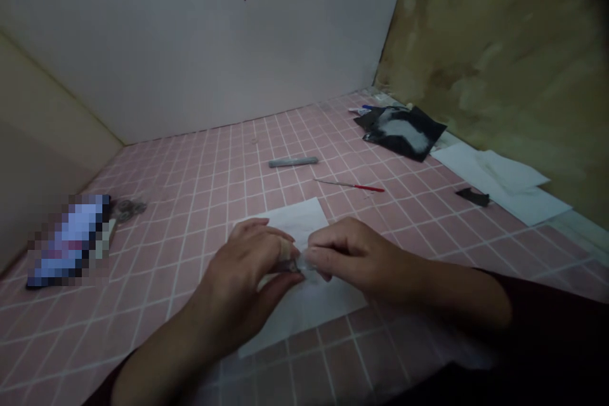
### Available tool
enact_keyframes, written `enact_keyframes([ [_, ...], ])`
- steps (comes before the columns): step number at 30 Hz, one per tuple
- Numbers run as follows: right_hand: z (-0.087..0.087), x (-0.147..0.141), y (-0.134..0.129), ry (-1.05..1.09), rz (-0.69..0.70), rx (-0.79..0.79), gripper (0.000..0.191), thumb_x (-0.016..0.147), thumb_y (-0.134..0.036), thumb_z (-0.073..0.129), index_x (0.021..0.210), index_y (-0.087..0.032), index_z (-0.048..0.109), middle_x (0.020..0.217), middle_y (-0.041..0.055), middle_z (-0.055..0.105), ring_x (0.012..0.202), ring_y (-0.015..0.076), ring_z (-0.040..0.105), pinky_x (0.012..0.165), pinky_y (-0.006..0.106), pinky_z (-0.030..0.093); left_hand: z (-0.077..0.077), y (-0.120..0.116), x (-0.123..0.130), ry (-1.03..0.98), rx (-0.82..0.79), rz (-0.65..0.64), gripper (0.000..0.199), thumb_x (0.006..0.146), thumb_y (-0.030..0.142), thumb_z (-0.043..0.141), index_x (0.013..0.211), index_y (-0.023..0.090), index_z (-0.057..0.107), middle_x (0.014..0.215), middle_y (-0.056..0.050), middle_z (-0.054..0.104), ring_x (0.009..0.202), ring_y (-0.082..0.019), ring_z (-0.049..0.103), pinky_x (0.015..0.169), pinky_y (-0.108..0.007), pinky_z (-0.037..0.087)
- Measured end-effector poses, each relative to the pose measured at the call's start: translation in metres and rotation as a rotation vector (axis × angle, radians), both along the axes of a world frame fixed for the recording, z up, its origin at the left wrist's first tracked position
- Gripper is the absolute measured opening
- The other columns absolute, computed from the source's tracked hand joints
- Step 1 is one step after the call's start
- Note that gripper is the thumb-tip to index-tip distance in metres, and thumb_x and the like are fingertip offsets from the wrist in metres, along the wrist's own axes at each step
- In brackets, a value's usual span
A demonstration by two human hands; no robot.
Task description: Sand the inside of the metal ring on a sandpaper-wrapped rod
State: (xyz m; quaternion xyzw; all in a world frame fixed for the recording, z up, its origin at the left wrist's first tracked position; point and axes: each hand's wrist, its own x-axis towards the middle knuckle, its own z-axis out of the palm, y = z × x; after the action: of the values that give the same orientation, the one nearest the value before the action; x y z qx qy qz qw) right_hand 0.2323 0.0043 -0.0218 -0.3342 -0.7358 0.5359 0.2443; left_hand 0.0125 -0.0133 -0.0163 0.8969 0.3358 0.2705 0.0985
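Note:
My left hand (257, 260) is closed, its thumb and fingers pinching a small greyish piece (291, 264) whose kind I cannot make out. Close beside it, my right hand (345, 247) is also closed, with curled fingers and the thumb pressed in. At its fingertips shows a small whitish, blurred bit (304, 260), too unclear to name. Both hands meet over a white sheet of paper (285, 323) lying on the pink checked surface (190, 177). Beyond the hands lies a thin tool with a red handle (368, 188), and farther back a grey bar (293, 162).
At left lies a phone (71, 241), blurred out, with a small coiled heap (129, 208) beside it. Back right is a black sheet (431, 133) bearing whitish powder. White papers (533, 203) and a dark scrap (472, 196) lie near the right wall.

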Motion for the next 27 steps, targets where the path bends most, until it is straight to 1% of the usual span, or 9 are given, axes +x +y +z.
enact_keyframes([
  [2, -0.0001, 0.0006, 0.0004, 0.028, -0.001, -0.006, 0.034, 0.088, -0.028, 0.047, 0.057, -0.015, 0.049, 0.052, -0.0047, 0.038, 0.052, 0.0073, 0.037, 0.052, 0.023, 0.029, -0.0002, 0.0004, -0.0001, 0.01, 0.003, 0.046, 0.017, 0.082, 0.019, 0.066, 0.096, 0.019, 0.056, 0.094, -0.002, 0.066, 0.091, -0.017, 0.063, 0.096, -0.039, 0.043],
  [5, 0.0014, 0.0026, 0.0012, 0.054, -0.025, 0.003, 0.035, 0.088, -0.031, 0.048, 0.057, -0.014, 0.051, 0.052, -0.0046, 0.039, 0.05, 0.0071, 0.036, 0.051, 0.023, 0.029, 0.0004, 0.0004, -0.0004, 0.017, 0.015, 0.132, 0.018, 0.083, 0.022, 0.065, 0.098, 0.019, 0.055, 0.097, -0.004, 0.066, 0.095, -0.019, 0.062, 0.085, -0.034, 0.049],
  [9, 0.004, 0.0037, -0.0001, 0.013, 0.008, -0.016, 0.034, 0.088, -0.028, 0.047, 0.057, -0.015, 0.05, 0.053, -0.0041, 0.04, 0.053, 0.0079, 0.039, 0.053, 0.023, 0.03, 0.0021, -0.0026, 0.0013, 0.014, -0.019, 0.04, 0.016, 0.085, 0.021, 0.061, 0.1, 0.021, 0.054, 0.096, -0.002, 0.065, 0.093, -0.017, 0.062, 0.086, -0.033, 0.049],
  [13, 0.0047, 0.004, -0.0004, 0.03, -0.029, 0.027, 0.033, 0.087, -0.03, 0.048, 0.058, -0.015, 0.051, 0.054, -0.0037, 0.041, 0.053, 0.0084, 0.039, 0.053, 0.024, 0.03, 0.0029, -0.0047, 0.002, 0.024, -0.009, 0.172, 0.022, 0.083, 0.024, 0.063, 0.103, 0.022, 0.053, 0.096, -0.003, 0.065, 0.097, -0.02, 0.061, 0.075, -0.029, 0.053],
  [17, 0.0021, 0.0017, -0.0011, -0.025, -0.016, 0.018, 0.032, 0.087, -0.027, 0.045, 0.058, -0.015, 0.05, 0.053, -0.0037, 0.04, 0.054, 0.0089, 0.04, 0.053, 0.024, 0.031, -0.0008, -0.0044, 0.0036, 0.017, -0.038, 0.085, 0.021, 0.084, 0.021, 0.061, 0.103, 0.022, 0.052, 0.094, -0.001, 0.065, 0.093, -0.018, 0.063, 0.085, -0.034, 0.051],
  [19, 0.0015, 0.0019, -0.0005, -0.021, -0.007, 0.011, 0.033, 0.087, -0.029, 0.045, 0.057, -0.015, 0.049, 0.053, -0.0036, 0.04, 0.054, 0.009, 0.04, 0.053, 0.024, 0.031, -0.0022, -0.0033, 0.0037, 0.032, -0.047, 0.102, 0.022, 0.084, 0.022, 0.062, 0.103, 0.022, 0.052, 0.095, -0.002, 0.065, 0.091, -0.018, 0.064, 0.085, -0.035, 0.051],
  [22, 0.0019, 0.0035, 0.0001, -0.016, -0.038, 0.044, 0.034, 0.087, -0.03, 0.047, 0.057, -0.015, 0.049, 0.053, -0.0038, 0.039, 0.054, 0.0091, 0.039, 0.053, 0.024, 0.03, -0.0028, -0.0023, 0.0035, 0.042, 0.001, 0.172, 0.023, 0.083, 0.024, 0.063, 0.103, 0.022, 0.051, 0.092, -0.002, 0.066, 0.092, -0.02, 0.064, 0.086, -0.038, 0.051],
  [25, 0.0014, 0.0032, -0.0008, -0.059, -0.037, 0.048, 0.033, 0.087, -0.028, 0.046, 0.056, -0.016, 0.046, 0.053, -0.0046, 0.036, 0.052, 0.0084, 0.037, 0.051, 0.024, 0.028, -0.0035, -0.0031, 0.0042, 0.043, 0.01, 0.114, 0.022, 0.084, 0.021, 0.061, 0.104, 0.024, 0.05, 0.093, -0.001, 0.066, 0.092, -0.02, 0.065, 0.092, -0.041, 0.047],
  [27, 0.0009, 0.0028, -0.0004, -0.057, -0.016, 0.029, 0.033, 0.087, -0.027, 0.045, 0.056, -0.016, 0.046, 0.053, -0.0047, 0.036, 0.052, 0.0083, 0.037, 0.051, 0.024, 0.028, -0.0038, -0.0033, 0.0042, 0.055, -0.014, 0.096, 0.023, 0.084, 0.021, 0.06, 0.105, 0.024, 0.05, 0.095, -0.001, 0.066, 0.094, -0.02, 0.064, 0.091, -0.04, 0.048],
])
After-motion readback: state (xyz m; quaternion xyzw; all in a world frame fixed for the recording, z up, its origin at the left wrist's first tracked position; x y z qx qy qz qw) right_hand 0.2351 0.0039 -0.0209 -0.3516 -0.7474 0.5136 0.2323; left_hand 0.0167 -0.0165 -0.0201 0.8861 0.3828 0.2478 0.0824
